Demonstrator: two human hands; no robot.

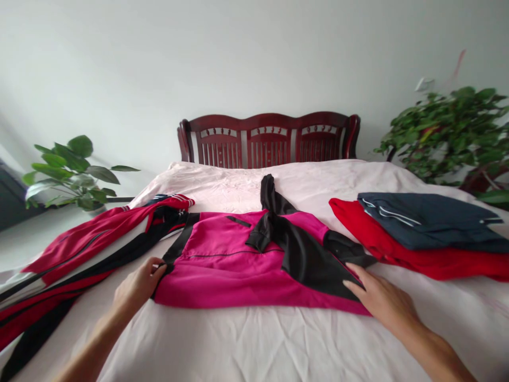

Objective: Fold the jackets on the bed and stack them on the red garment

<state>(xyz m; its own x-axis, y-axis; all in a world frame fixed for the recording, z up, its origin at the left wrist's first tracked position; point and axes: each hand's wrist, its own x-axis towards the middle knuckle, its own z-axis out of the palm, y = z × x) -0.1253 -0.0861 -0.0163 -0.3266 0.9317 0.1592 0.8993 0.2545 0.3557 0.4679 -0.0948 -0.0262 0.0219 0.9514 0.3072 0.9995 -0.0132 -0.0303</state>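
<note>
A magenta and black jacket [226, 281] lies sideways across the bed in front of me, its black hem band at the left. One black sleeve is folded over the jacket's body; the other points toward the headboard. At the hem, my left hand [141, 281] pinches the black band between thumb and fingers. My right hand [376, 294] is at the shoulder end on the right, thumb and forefinger at the black fabric. The forefinger lies over the edge, and the other fingertips are hidden.
Left of the jacket lies a red, white and black striped jacket [95, 236]. To the right, folded navy clothing [433, 220] rests on a red garment [421, 265]. A pale sheet [222, 345] covers the bed before a dark wooden headboard [268, 140]. Potted plants [77, 170] flank the bed.
</note>
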